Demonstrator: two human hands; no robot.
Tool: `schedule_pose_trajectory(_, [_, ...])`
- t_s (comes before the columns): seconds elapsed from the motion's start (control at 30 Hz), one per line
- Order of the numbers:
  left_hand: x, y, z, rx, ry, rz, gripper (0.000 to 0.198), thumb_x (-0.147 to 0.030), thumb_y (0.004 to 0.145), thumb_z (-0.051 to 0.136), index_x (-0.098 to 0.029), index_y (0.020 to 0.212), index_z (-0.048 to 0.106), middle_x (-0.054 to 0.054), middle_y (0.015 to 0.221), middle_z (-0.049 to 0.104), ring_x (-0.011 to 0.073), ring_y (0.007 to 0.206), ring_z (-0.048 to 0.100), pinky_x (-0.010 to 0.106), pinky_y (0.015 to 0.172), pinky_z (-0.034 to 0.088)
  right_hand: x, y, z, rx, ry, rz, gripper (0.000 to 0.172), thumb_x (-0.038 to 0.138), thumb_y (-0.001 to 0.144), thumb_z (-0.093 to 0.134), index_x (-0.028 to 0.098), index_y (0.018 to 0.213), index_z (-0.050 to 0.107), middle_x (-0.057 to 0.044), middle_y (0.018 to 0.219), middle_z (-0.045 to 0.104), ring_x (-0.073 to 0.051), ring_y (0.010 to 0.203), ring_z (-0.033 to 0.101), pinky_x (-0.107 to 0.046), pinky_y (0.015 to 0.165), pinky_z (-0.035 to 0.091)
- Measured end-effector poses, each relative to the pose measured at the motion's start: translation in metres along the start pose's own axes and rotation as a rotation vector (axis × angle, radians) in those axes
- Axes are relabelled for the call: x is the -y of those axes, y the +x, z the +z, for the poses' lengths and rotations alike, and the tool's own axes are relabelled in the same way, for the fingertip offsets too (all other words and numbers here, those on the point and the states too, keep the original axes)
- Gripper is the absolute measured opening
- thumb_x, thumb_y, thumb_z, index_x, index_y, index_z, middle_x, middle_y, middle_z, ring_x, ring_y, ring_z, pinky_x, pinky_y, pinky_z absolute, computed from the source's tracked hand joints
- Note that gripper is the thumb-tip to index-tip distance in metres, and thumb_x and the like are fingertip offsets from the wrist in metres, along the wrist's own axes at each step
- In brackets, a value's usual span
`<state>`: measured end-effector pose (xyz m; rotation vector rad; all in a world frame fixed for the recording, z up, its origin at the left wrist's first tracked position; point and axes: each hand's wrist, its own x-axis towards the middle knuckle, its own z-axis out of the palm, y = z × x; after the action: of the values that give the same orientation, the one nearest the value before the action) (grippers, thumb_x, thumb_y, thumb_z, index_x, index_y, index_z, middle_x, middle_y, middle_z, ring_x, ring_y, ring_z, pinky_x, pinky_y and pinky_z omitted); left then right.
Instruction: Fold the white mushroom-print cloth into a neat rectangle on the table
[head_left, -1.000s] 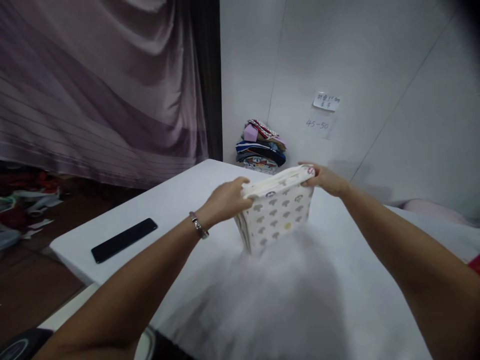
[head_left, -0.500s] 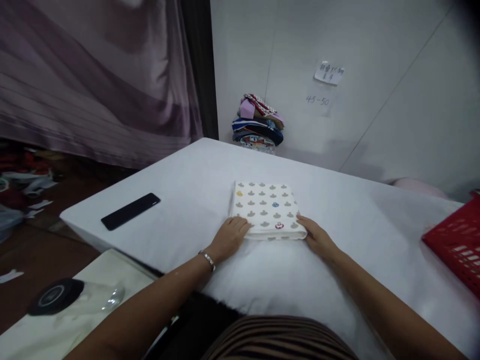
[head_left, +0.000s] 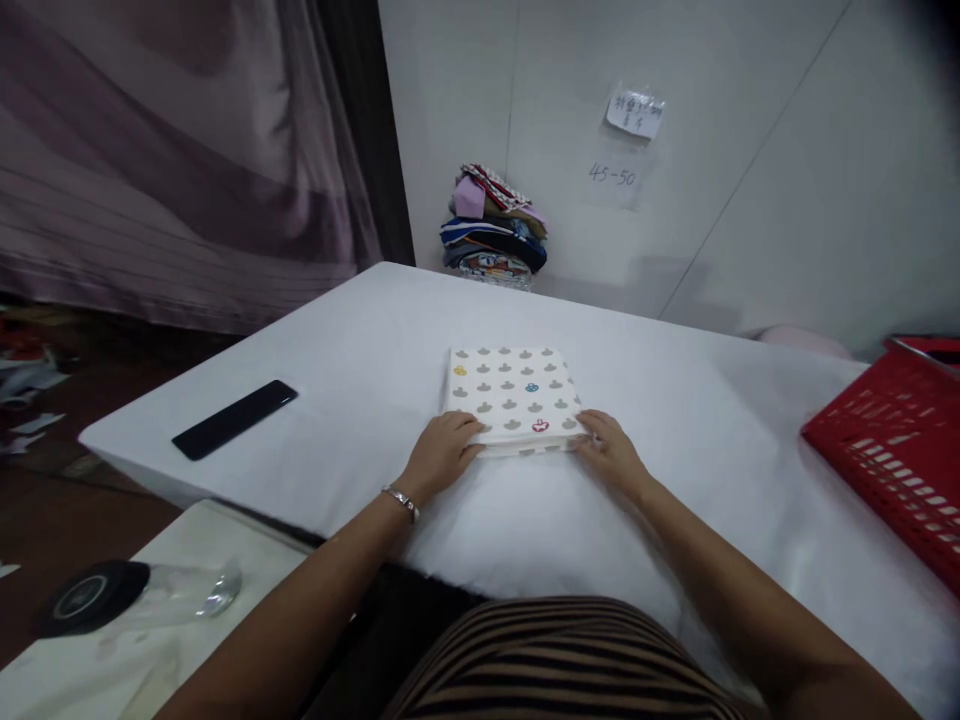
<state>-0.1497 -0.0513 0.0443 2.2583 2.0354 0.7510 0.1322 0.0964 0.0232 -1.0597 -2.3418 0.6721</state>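
A folded white cloth [head_left: 516, 396] printed with small grey motifs and a few coloured ones lies flat on the white table [head_left: 360, 340]. My left hand [head_left: 441, 455] rests on its near left corner, fingers curled over the edge. On the near right corner sits my right hand [head_left: 611, 453], its fingers pinched on the cloth. A bracelet circles my left wrist.
A black phone [head_left: 234, 418] lies near the table's left edge. A red basket [head_left: 892, 450] stands at the right. A pile of folded clothes [head_left: 491, 228] sits at the far wall under a paper note [head_left: 634, 112]. A glass jar [head_left: 139, 595] lies on a low side surface, bottom left.
One second ago both hands held the cloth up over the table. It was then laid flat, and my hands now stay on its near corners.
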Motion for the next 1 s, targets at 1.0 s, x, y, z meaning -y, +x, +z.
schedule_pose_trajectory(1.0, [-0.007,-0.016,0.019,-0.040,-0.038,-0.079,0.029,-0.023,0.089,0.049,-0.021,0.115,0.058,0.008,0.118,0.060,0.0222,0.113,0.050,0.041,0.097,0.039,-0.026,0.005,0.016,-0.145,-0.082,-0.010,0.045,0.026,0.081,0.043,0.027,0.126,0.049,-0.006,0.129,0.050,-0.025,0.117,0.050,-0.040,0.094,0.045])
